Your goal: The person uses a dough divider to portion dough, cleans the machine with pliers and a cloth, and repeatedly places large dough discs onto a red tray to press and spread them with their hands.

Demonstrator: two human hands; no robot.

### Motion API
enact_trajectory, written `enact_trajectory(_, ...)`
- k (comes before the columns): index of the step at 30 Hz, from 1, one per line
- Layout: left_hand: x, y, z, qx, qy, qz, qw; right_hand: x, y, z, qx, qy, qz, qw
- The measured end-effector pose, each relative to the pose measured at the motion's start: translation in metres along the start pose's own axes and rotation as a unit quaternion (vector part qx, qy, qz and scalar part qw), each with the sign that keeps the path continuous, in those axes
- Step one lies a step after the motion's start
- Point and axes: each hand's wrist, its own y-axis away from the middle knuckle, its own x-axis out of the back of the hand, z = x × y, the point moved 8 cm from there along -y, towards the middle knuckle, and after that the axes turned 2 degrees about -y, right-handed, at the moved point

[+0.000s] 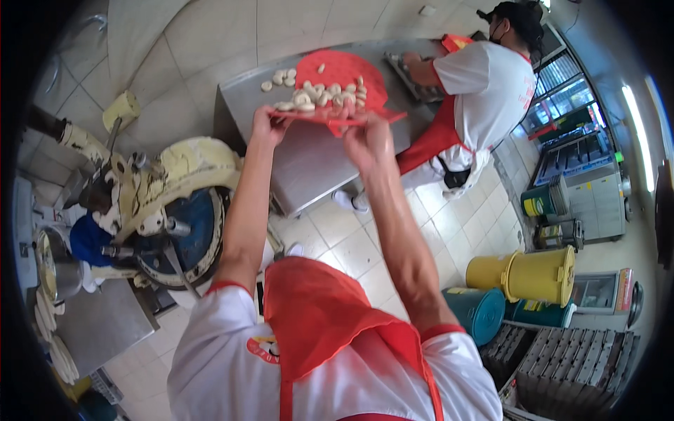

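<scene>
My two arms reach forward over a steel table (pixel 305 168). My left hand (pixel 267 126) is closed on the left end of a thin, flat red sheet (pixel 385 116), which may be a board or a tray. The sheet's right part is gripped by my right hand (pixel 365 142), near its front edge. Just beyond that edge lie several small, pale, rounded dough pieces (pixel 309 92), bunched together. A red round mat (pixel 333 64) spreads out behind and under them. A few more dough pieces (pixel 283 76) rest on bare steel to the left.
At the table's right end a co-worker (pixel 484 91) handles a dark tray (pixel 414 77). A large dough mixer (pixel 182 217) stands close on my left. Yellow bins (pixel 540 276), a green bin (pixel 476 312) and stacked metal pans (pixel 576 361) are at the right.
</scene>
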Motion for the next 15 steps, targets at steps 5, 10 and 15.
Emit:
enact_trajectory(5, 0.043, 0.008, -0.005, 0.005, -0.099, -0.022, 0.995, 0.009, 0.018, 0.008, -0.04, -0.023, -0.006, 0.999)
enact_trajectory(10, -0.018, 0.07, 0.004, -0.041, -0.097, -0.056, 0.993, -0.006, 0.074, -0.014, -0.019, -0.022, -0.001, 1.0)
enact_trajectory(15, -0.033, 0.15, -0.023, -0.046, -0.098, -0.046, 0.993, 0.013, 0.143, -0.041, -0.011, -0.045, 0.003, 0.999)
